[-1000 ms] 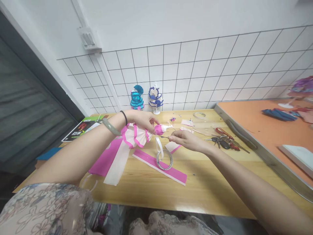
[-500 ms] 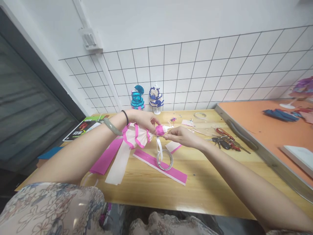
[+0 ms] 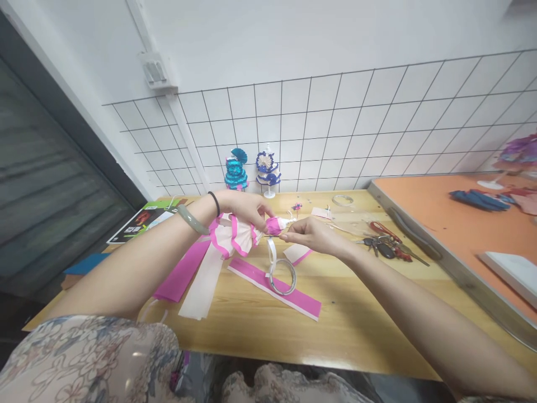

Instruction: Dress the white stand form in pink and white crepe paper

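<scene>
My left hand (image 3: pixel 248 208) is closed round a small pink and cream pleated paper dress (image 3: pixel 224 238). The dress lies sideways on a miniature dress form, its pink bodice and the form's white neck (image 3: pixel 284 223) pointing right. Close to the bodice, my right hand (image 3: pixel 310 232) pinches a thin dark sliver between thumb and forefinger; its kind is too small to tell. A white strip (image 3: pixel 272 252) hangs in a loop below the bodice, in front of a roll of clear tape (image 3: pixel 293 280). That roll rests on a pink and white paper strip (image 3: pixel 308 302).
Folded pink paper (image 3: pixel 178 277) and cream paper (image 3: pixel 201 288) lie at left. Keys (image 3: pixel 384 246) are at right, near an orange board (image 3: pixel 432 207). Two dressed miniature forms, teal (image 3: pixel 236 170) and blue (image 3: pixel 268 176), stand at the back. Another tape roll (image 3: pixel 343 200) lies behind.
Both hands keep almost the same place and grip. The right fingertips and the hanging white strip have shifted slightly, and the thin sliver shows more clearly. The view has tilted a little.
</scene>
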`<state>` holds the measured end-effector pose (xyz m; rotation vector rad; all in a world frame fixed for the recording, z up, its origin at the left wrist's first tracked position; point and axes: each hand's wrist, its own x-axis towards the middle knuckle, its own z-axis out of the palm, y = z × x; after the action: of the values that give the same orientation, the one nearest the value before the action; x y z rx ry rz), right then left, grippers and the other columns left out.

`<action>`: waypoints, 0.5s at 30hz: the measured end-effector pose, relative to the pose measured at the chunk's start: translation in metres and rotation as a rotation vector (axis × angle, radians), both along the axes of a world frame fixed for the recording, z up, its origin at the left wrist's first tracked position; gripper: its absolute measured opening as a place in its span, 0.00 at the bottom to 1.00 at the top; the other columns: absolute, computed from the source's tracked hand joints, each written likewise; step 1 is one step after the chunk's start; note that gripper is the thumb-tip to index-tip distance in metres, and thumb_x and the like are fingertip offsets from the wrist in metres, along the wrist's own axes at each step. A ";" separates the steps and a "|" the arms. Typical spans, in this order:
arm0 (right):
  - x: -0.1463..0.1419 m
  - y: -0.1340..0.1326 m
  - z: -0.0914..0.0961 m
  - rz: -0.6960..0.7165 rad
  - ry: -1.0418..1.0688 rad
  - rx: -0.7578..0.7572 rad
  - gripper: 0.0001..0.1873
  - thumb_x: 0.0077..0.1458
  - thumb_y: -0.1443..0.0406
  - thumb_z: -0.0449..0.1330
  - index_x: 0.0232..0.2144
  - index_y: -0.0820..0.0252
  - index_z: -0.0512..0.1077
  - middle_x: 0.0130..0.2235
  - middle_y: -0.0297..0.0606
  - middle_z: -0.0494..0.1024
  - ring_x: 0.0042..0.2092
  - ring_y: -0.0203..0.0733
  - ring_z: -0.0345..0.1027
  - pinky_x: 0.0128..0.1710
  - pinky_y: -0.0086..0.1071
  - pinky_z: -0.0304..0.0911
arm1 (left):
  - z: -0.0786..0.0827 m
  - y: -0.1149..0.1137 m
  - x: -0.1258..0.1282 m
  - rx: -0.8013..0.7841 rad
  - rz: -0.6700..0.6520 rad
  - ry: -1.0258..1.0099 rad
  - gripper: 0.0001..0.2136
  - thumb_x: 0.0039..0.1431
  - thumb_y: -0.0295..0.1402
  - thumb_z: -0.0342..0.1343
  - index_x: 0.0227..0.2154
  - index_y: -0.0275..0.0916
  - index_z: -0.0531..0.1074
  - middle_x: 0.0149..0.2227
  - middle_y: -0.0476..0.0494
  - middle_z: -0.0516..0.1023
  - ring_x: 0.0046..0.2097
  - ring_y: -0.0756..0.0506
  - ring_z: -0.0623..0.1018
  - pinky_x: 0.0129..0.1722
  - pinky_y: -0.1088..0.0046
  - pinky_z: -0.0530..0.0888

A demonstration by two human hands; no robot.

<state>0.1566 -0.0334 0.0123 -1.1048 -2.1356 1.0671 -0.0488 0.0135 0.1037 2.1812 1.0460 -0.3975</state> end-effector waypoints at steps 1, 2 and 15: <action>0.000 0.000 0.000 0.002 0.004 0.001 0.25 0.47 0.46 0.57 0.16 0.61 0.65 0.17 0.26 0.49 0.20 0.29 0.40 0.19 0.28 0.36 | 0.000 0.000 0.000 -0.003 0.000 -0.002 0.25 0.43 0.42 0.57 0.48 0.44 0.70 0.29 0.51 0.75 0.29 0.51 0.69 0.25 0.78 0.62; 0.000 0.000 0.000 0.004 0.008 0.005 0.25 0.47 0.46 0.57 0.15 0.61 0.65 0.17 0.26 0.49 0.20 0.29 0.40 0.19 0.28 0.35 | 0.000 0.000 -0.001 -0.006 -0.001 -0.004 0.26 0.43 0.42 0.57 0.48 0.44 0.70 0.29 0.51 0.75 0.29 0.51 0.69 0.25 0.77 0.63; 0.002 0.002 -0.006 0.043 -0.064 0.010 0.23 0.50 0.47 0.55 0.22 0.62 0.71 0.19 0.28 0.58 0.20 0.29 0.46 0.18 0.27 0.39 | -0.003 0.003 -0.009 0.018 -0.012 -0.050 0.21 0.44 0.43 0.57 0.44 0.45 0.73 0.25 0.51 0.71 0.24 0.52 0.65 0.23 0.76 0.61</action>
<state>0.1585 -0.0319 0.0063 -1.1071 -2.2220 1.0524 -0.0579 0.0163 0.1010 2.2025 1.0134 -0.3392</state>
